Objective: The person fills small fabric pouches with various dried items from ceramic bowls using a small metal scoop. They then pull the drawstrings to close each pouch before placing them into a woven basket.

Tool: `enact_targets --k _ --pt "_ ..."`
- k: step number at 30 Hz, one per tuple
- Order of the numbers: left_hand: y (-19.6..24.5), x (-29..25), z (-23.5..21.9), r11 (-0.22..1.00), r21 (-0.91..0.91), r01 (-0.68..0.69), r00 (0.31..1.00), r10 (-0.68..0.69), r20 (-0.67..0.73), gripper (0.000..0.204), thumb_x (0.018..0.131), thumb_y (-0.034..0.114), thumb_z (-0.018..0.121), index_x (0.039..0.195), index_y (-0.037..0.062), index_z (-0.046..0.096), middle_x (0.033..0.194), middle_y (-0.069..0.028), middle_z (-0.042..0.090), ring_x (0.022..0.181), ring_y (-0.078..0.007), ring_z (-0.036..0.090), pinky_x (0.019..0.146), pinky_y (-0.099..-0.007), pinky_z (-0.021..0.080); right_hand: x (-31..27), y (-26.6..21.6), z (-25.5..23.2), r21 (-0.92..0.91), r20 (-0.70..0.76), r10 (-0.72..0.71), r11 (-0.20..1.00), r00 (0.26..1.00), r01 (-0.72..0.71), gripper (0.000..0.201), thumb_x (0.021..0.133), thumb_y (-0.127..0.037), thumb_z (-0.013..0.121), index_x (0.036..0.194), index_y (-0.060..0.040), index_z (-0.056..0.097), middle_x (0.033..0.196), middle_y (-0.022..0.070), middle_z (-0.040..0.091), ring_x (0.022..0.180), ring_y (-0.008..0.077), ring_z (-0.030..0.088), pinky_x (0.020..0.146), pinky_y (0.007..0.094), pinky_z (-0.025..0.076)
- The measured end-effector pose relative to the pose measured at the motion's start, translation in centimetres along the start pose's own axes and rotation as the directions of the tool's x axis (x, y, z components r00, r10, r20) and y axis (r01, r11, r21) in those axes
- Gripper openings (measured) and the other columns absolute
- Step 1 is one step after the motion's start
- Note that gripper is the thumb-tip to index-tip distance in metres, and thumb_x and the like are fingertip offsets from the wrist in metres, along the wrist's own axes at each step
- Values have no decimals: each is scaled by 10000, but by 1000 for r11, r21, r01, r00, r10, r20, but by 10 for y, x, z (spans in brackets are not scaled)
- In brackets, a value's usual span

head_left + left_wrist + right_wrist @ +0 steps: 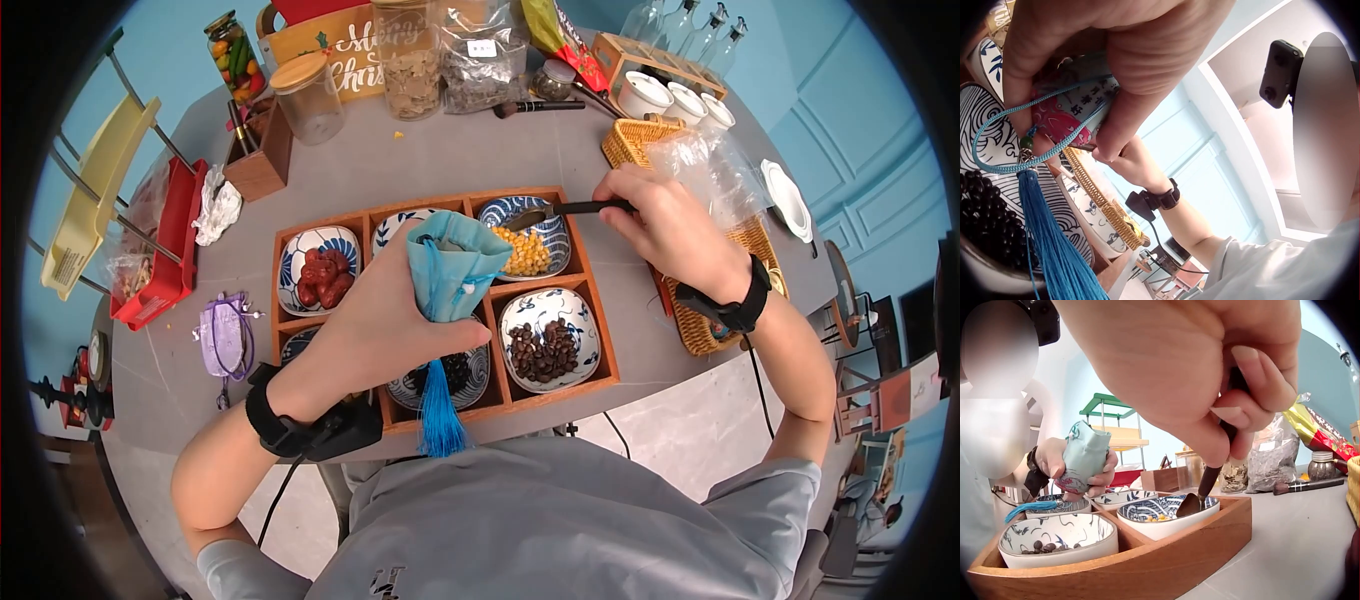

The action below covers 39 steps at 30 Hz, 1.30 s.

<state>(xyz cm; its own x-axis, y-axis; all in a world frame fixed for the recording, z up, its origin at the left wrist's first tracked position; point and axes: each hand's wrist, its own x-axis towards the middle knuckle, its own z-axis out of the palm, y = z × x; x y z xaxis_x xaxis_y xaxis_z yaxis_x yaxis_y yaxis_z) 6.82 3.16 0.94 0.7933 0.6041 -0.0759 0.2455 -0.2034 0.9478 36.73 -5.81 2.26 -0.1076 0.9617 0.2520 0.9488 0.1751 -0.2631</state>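
The left hand (385, 320) grips a light blue pouch (455, 265) with its mouth open and upward, above the wooden divided tray (607, 350); a blue tassel (440, 415) hangs from it. In the right wrist view the right hand (1210, 381) holds a dark-handled spoon (1190, 505), its bowl down in the patterned bowl (1169, 526) with yellow corn kernels (530, 254). Dark beans (543, 350) fill part of the bowl in front of the corn. Black beads or beans (988, 215) lie in a bowl under the pouch. Red dried fruit (323, 277) sits in the back left bowl.
A wicker basket (700, 325) with plastic bags stands right of the tray. Jars (309, 98), a bag of dried material (484, 60) and a brush (540, 107) are at the back. At the left are a purple pouch (228, 338) and a red bin (165, 290).
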Motion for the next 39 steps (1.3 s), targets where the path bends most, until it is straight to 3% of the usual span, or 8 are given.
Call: enact_targets --k 10,13,22,29,35,36,39 --pt "0 2 1 1000 -12 9 1000 -9 7 703 747 78 881 1343 31 513 1249 -64 625 1109 -158 610 989 -310 498 1 7 -7 170 288 76 977 955 -129 127 941 -57 658 1010 48 677 829 130 682 779 224 645 731 363 509" --pt "0 1 0 1000 -1 10 1000 -10 -3 703 748 76 882 1345 38 513 1250 -62 624 1105 -154 609 983 -309 500 5 12 -7 187 383 189 943 904 -276 196 955 -151 644 1033 6 731 834 145 716 805 247 700 753 380 542" --pt "-1 2 0 999 -43 15 1000 -15 -3 679 755 27 862 1339 46 515 1256 -55 622 1116 -152 606 986 -305 499 2 24 -12 293 384 214 894 898 -338 211 964 -150 629 1024 29 723 780 53 680 755 136 641 704 305 516" --pt "0 2 0 1000 -7 3 1000 -2 5 675 758 40 861 1336 40 512 1266 -59 618 1127 -161 604 999 -313 494 5 23 -53 313 270 198 907 942 -281 182 964 -127 645 982 45 704 773 41 670 751 104 623 706 275 506" --pt "2 2 0 998 61 -17 1000 16 15 716 756 80 875 1360 31 494 1271 -72 615 1140 -169 601 1009 -318 488 15 -36 -91 201 225 157 958 962 -204 163 965 -120 670 944 41 680 782 14 658 775 82 618 687 276 489" --pt "0 2 1 998 68 -13 1000 12 3 720 757 82 875 1364 29 492 1268 -72 614 1139 -169 599 1011 -318 486 14 -43 -88 235 192 103 961 976 -147 136 948 -110 679 961 26 679 783 30 667 766 113 630 685 289 490" --pt "-3 2 3 998 63 -4 1000 5 -18 723 761 86 872 1371 26 488 1260 -73 614 1135 -170 596 1014 -318 482 14 -57 -73 99 21 -155 983 988 152 142 949 -67 710 1030 45 676 869 20 633 771 95 544 674 255 460"
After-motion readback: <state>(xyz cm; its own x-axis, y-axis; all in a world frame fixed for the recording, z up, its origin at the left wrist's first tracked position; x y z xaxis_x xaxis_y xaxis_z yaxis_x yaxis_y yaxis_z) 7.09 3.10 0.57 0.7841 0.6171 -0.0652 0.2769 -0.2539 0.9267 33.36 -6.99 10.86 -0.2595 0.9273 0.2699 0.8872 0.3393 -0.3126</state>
